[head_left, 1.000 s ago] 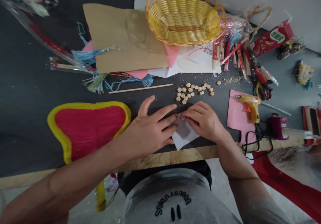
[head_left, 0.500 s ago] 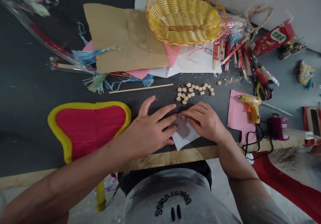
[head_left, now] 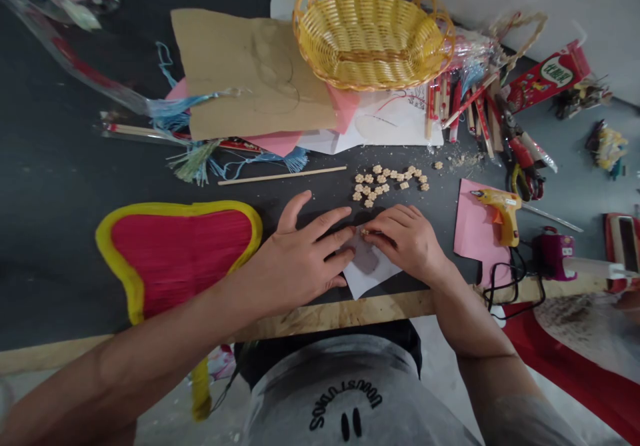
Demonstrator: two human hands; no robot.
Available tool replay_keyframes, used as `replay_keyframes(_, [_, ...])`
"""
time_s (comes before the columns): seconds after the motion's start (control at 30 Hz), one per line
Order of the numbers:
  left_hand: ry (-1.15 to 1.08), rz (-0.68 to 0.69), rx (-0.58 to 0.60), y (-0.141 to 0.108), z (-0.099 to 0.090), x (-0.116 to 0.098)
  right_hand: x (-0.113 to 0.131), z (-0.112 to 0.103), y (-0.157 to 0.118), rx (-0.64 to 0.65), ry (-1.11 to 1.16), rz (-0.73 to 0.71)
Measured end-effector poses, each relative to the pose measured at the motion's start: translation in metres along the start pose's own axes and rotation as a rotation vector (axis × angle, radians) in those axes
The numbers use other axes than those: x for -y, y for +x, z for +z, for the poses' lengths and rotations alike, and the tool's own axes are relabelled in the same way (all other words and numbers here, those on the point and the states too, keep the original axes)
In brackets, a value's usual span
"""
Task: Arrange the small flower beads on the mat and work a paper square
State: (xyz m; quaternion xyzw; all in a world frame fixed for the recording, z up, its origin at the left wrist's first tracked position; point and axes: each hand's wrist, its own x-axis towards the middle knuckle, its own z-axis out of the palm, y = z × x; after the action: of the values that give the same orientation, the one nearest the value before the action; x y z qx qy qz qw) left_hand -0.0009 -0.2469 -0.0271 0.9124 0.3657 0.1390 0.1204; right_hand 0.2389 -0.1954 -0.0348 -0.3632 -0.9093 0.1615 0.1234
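My left hand (head_left: 313, 253) lies with fingers spread, its fingertips on the left edge of a small white paper (head_left: 367, 271) at the table's front edge. Over the paper's upper part, my right hand (head_left: 407, 243) pinches a small beige flower-shaped piece (head_left: 365, 232), mostly hidden by the fingertips. Just beyond the hands, several more such flower-shaped pieces (head_left: 385, 183) are scattered on the dark table. Left of my left hand is a red fan-shaped panel (head_left: 180, 249) with a yellow border, partly covered by my forearm.
A yellow wicker basket (head_left: 373, 39) stands at the back on brown paper (head_left: 230, 73). A thin wooden stick (head_left: 283, 176) lies in front of blue tassels (head_left: 295, 159). To the right, a yellow glue gun (head_left: 505, 213) rests on pink paper (head_left: 465, 223), near pliers (head_left: 517, 143) and a purple device (head_left: 555, 254).
My right fingertips have shifted very slightly on the small piece over the paper. My left hand stays in place, and the surroundings look the same.
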Motion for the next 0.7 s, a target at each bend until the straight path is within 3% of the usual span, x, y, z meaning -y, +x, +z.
replay_keyframes(0.7, [-0.015, -0.041, 0.038, 0.0006, -0.0043, -0.0023, 0.0009, -0.0032, 0.0009, 0.017, -0.009, -0.003])
